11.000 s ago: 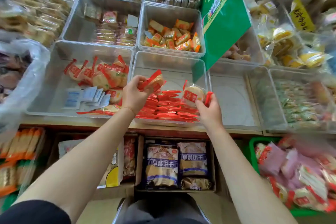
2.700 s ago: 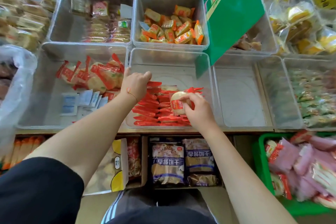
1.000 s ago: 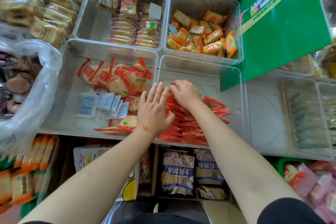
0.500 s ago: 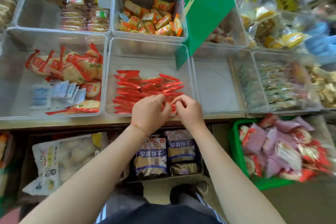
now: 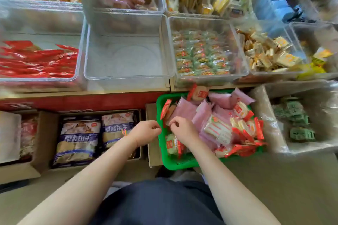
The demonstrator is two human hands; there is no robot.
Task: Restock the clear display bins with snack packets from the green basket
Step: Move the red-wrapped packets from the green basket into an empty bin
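Note:
The green basket (image 5: pixel 161 153) stands on the floor under the shelf, heaped with pink packets (image 5: pixel 184 110) and red-trimmed round cracker packets (image 5: pixel 241 110). My right hand (image 5: pixel 181 129) hovers over the basket's left part with its fingers loosely curled, just above the packets, and I see nothing in it. My left hand (image 5: pixel 146 131) sits just left of the basket rim, also loosely curled and holding nothing. On the shelf above, one clear bin (image 5: pixel 80 45) at the left holds a row of red packets. The clear bin (image 5: pixel 128 76) beside it holds nothing.
Further right, bins hold green-and-orange packets (image 5: pixel 201 55) and gold-wrapped sweets (image 5: pixel 265 55). Cardboard boxes with blue biscuit bags (image 5: pixel 78 137) sit under the shelf to the left. A clear plastic sack of green packets (image 5: pixel 300 124) stands right of the basket.
Both hands have left the bin of red packets and dropped down and right to the green basket. My view has swung right, so the basket is now central.

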